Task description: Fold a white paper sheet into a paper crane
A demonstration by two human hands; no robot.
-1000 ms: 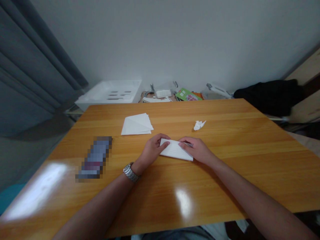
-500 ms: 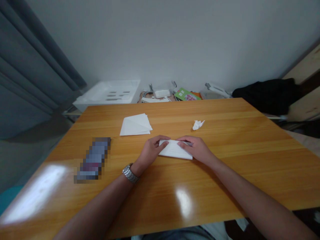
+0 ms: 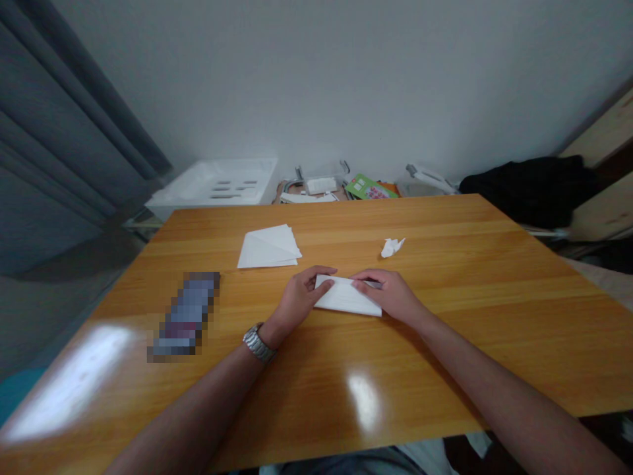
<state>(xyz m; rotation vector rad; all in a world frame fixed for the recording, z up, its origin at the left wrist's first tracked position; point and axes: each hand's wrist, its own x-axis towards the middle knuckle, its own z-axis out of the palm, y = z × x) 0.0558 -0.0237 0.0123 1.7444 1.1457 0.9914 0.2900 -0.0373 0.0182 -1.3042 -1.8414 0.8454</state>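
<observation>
A folded sheet of white paper [image 3: 349,298] lies between my hands near the middle of the wooden table [image 3: 306,389]. My left hand [image 3: 302,295] grips its left end, thumb on top and fingers behind the far edge. At the right end, my right hand [image 3: 390,293] pinches the far edge the same way. Part of each hand's fingers is hidden behind the paper. Beyond my right hand stands a small folded white paper figure [image 3: 392,247]. Several white paper sheets [image 3: 268,247] lie farther back on the left.
A phone [image 3: 186,316], blurred into blocks, lies on the table's left side. Behind the far edge are a white plastic tray [image 3: 217,181], a green booklet [image 3: 370,187] and a black cloth [image 3: 529,188]. A grey curtain [image 3: 64,112] hangs at the left.
Almost nothing differs. Both hands keep their hold on the folded paper, with only a very slight shift of the fingers and the paper's far edge.
</observation>
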